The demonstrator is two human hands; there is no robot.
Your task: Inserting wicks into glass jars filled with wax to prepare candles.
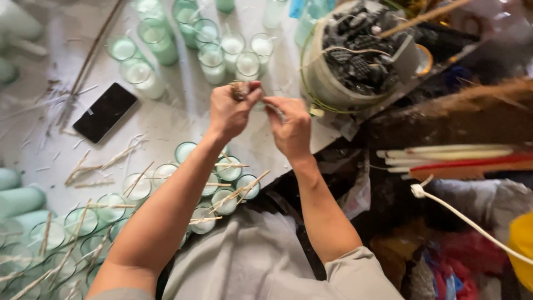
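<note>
Head view: left hand (230, 111) pinches a small brownish lump (240, 90), rough and dark, blurred, kind unclear; it sits at the fingertips, thumb and forefinger closed tight on it, held above the white table (166, 119). Right hand (290, 126) just beside it, fingers curled narrow around something thin and pale at the tips; what it is can't be told. The two hands almost touch at the fingertips. Beyond them stand glass candle jars (214, 58) filled with pale green wax. Nearer the body, more jars (225, 201) with thin wooden sticks (240, 190) laid across the rims. Black phone (105, 112) lies flat to the left. White bucket (327, 83) of dark chunks just right of the hands.
</note>
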